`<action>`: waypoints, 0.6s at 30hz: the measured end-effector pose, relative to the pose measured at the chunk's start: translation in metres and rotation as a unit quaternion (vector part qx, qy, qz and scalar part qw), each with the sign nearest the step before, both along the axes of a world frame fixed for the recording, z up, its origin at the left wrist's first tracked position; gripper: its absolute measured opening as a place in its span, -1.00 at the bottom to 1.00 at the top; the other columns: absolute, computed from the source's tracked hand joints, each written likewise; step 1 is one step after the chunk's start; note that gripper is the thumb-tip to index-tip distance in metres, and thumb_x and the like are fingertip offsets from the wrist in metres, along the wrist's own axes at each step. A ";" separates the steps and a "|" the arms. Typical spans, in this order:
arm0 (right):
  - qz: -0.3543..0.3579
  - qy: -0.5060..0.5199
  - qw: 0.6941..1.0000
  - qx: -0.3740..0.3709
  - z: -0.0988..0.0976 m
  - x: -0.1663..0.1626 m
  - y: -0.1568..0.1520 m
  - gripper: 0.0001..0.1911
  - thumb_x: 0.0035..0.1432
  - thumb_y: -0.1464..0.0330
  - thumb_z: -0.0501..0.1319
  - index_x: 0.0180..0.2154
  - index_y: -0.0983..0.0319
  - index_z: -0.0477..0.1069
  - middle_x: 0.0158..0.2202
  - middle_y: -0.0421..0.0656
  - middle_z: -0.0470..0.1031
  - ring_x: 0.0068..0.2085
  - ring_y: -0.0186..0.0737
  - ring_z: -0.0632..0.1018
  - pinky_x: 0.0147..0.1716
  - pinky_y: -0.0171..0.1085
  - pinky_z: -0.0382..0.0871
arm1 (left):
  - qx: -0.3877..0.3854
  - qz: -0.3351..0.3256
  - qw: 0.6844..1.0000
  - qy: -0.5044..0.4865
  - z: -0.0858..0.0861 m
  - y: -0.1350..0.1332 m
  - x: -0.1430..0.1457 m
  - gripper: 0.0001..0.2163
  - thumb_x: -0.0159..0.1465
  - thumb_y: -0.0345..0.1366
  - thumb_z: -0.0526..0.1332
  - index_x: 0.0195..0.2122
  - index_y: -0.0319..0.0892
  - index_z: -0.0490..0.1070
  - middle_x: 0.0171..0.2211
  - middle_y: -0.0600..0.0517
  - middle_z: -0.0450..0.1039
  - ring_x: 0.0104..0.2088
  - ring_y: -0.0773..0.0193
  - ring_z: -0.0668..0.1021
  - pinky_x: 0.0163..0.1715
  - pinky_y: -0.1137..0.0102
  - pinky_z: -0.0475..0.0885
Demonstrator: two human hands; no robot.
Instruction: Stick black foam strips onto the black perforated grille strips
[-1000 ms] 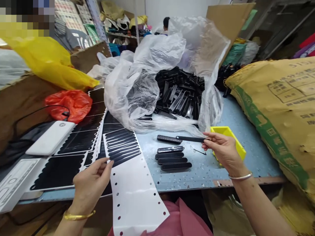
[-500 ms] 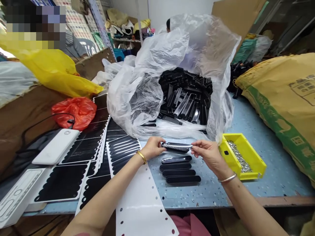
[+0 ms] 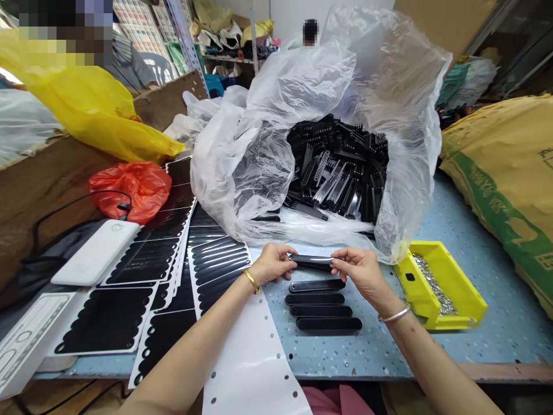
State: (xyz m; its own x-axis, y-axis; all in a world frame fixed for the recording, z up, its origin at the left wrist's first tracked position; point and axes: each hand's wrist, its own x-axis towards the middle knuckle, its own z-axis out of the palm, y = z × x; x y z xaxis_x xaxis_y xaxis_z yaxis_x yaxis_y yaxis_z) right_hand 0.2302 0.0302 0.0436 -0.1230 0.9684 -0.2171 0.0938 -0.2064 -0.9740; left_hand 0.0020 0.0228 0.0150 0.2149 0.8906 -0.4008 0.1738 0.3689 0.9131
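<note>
My left hand (image 3: 275, 263) pinches the left end of a flat black plastic strip (image 3: 311, 260). My right hand (image 3: 358, 272) grips its right end, thumb and fingers closed. The strip's smooth, shiny face is up, and another dark edge shows just beneath it; whether the two are joined I cannot tell. Closer to me, several black strips with rounded ends (image 3: 320, 298) lie in a stack of rows on the blue table (image 3: 380, 351). Left of them is a white backing sheet (image 3: 242, 351), partly under my left forearm, with black stickers (image 3: 222, 259) at its far end.
A clear plastic bag (image 3: 263, 173) full of black plastic pieces (image 3: 341, 173) lies open behind my hands. To the right stands a yellow bin (image 3: 469, 300) with small metal parts (image 3: 434, 285). More sticker sheets (image 3: 103, 320), a white power bank (image 3: 97, 253) and a red bag (image 3: 132, 190) lie left.
The held strip has turned from its patterned, perforated side to a smooth, shiny face. Both hands still grip its ends. The view has shifted slightly.
</note>
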 end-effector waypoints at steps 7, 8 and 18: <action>-0.010 -0.044 0.999 0.000 -0.006 0.001 0.002 -0.73 -0.26 0.26 0.42 -0.49 0.29 0.50 -0.71 -0.15 0.49 -0.75 -0.37 0.36 -0.79 -0.40 0.20 | -0.007 0.002 1.000 -0.018 -0.002 -0.001 -0.002 -0.72 0.05 -0.47 0.29 -0.17 -0.29 0.45 -0.67 0.16 0.41 -0.68 0.35 0.54 -0.80 0.64 0.27; -0.009 -0.047 0.999 0.001 -0.007 0.001 0.002 -0.74 -0.25 0.26 0.41 -0.49 0.28 0.50 -0.71 -0.15 0.49 -0.76 -0.37 0.36 -0.79 -0.40 0.20 | -0.006 0.002 1.000 -0.022 -0.002 -0.001 -0.003 -0.71 0.05 -0.47 0.29 -0.16 -0.29 0.45 -0.67 0.15 0.42 -0.67 0.34 0.55 -0.79 0.63 0.28; -0.002 -0.044 0.999 0.002 -0.005 0.002 0.002 -0.75 -0.26 0.27 0.43 -0.51 0.28 0.50 -0.69 -0.17 0.49 -0.73 -0.35 0.40 -0.79 -0.41 0.26 | -0.020 0.002 0.996 -0.090 -0.002 0.004 -0.009 -0.71 0.19 -0.15 0.24 -0.23 -0.32 0.43 -0.63 0.00 0.50 -0.62 0.25 0.60 -0.76 0.59 0.32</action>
